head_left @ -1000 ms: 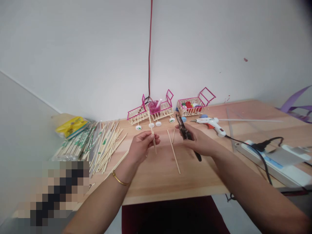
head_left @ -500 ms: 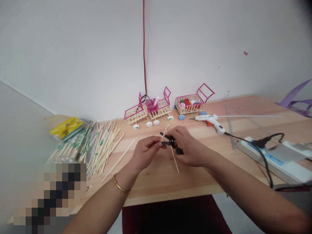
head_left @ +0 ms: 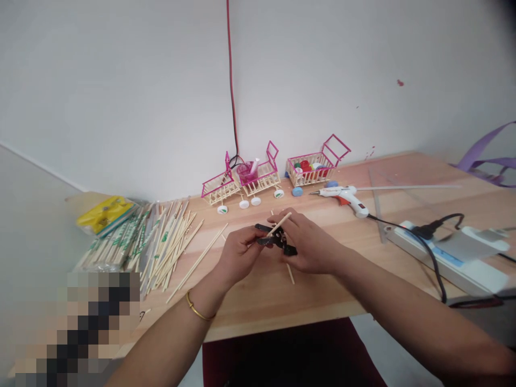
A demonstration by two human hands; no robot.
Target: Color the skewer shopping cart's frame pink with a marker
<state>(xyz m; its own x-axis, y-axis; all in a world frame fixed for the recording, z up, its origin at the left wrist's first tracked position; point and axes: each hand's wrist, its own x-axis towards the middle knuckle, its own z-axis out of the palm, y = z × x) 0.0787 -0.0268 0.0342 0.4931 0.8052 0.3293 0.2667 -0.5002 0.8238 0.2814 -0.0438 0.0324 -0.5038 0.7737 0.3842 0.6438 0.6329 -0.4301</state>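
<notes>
My left hand pinches a thin wooden stick that slants up to the right. My right hand grips black pliers, whose jaws point left and sit around the stick just past my left fingertips. Both hands hover close together above the middle of the wooden table. Another loose stick lies on the table under my right hand, partly hidden.
A heap of wooden chopsticks and a yellow packet lie at left. Small pink-and-wood carts stand by the wall, one basket filled with coloured caps. A white glue gun, power strip and clear ruler sit at right.
My right hand has swung the pliers from pointing away to pointing left and brought the jaws onto the stick. The left hand tilted the stick to the right. The hands came together.
</notes>
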